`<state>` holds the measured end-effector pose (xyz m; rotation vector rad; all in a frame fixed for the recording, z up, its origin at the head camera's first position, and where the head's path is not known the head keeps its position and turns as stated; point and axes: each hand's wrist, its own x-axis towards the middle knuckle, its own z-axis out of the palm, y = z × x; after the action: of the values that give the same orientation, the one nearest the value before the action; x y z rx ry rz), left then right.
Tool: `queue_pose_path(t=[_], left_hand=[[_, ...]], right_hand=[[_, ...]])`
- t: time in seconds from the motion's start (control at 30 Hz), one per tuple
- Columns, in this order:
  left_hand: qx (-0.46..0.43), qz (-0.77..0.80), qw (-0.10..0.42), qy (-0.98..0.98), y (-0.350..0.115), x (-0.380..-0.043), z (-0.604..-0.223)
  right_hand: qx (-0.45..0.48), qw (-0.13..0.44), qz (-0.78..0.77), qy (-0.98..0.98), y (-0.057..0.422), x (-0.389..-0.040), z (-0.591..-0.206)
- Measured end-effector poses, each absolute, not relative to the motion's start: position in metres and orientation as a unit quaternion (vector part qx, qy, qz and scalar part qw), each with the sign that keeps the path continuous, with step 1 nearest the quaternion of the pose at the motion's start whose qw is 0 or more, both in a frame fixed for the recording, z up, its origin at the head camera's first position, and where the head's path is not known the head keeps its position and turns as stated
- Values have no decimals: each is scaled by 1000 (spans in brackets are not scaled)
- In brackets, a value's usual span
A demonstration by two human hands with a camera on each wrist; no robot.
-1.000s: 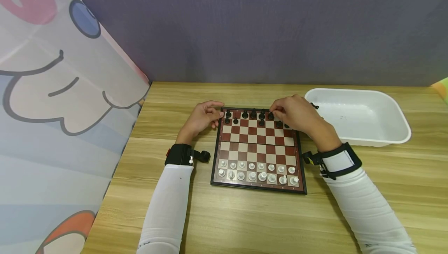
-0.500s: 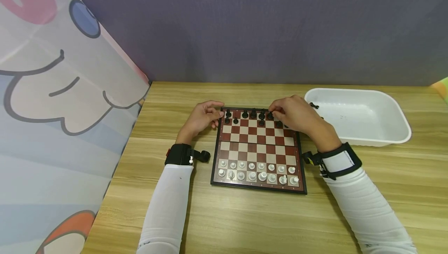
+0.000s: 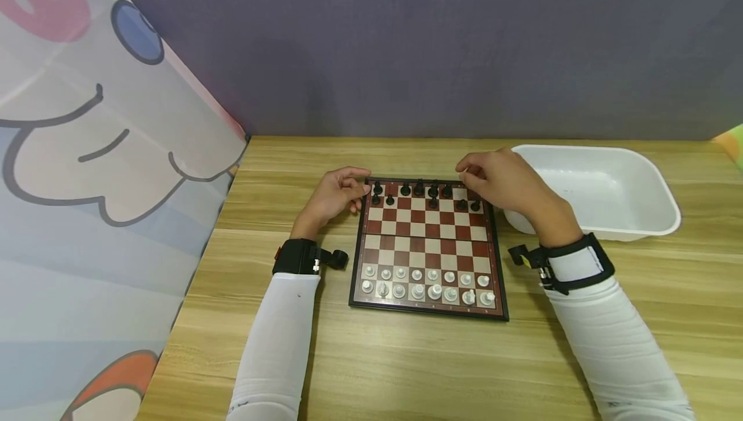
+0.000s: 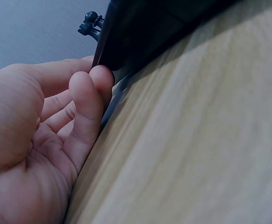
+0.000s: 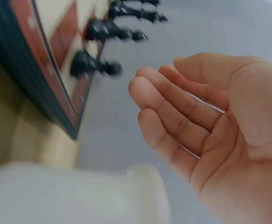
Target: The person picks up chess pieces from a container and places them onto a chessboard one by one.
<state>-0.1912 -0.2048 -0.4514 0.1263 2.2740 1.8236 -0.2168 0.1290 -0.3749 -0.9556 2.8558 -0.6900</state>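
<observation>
A red-and-cream chessboard point(image 3: 416, 221) with a black frame lies on the table. My left hand point(image 3: 333, 195) holds its far left corner, thumb and fingers at the edge; in the left wrist view the fingertips point(image 4: 85, 91) meet the board's dark side. My right hand point(image 3: 507, 179) hovers by the far right corner, fingers loosely bent, with nothing in them in the right wrist view. Black chess pieces point(image 3: 419, 187) stand in the two far rows, with gaps among them. Both near rows hold white chess pieces point(image 3: 435, 291).
A white plastic tub point(image 3: 662, 205) stands right of the board, its left end partly behind my right hand. Behind the table rises a grey wall point(image 3: 418, 47), and a cartoon-printed sheet point(image 3: 104, 169) borders the left side. Bare wood point(image 3: 429, 369) lies in front of the board.
My right hand has let go of the black chess piece in the far row and moved right, toward the tub. That piece stays standing on the board. My left hand keeps its place.
</observation>
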Motion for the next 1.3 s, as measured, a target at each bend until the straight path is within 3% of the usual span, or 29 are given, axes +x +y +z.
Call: queue_pose_path(t=[0.27, 0.4, 0.7, 1.3], left_hand=[[44, 623, 112, 773, -205, -193, -453], [45, 624, 110, 772, -206, -194, -453], [43, 623, 115, 773, -211, -194, -454], [34, 628, 115, 769, -213, -192, -455]], right_hand=[[-261, -9, -232, 937, 164, -222, -359], [-243, 31, -212, 946, 182, -224, -354], [-235, 199, -192, 932, 204, -230, -359], [-188, 297, -223, 909, 218, -240, -379]])
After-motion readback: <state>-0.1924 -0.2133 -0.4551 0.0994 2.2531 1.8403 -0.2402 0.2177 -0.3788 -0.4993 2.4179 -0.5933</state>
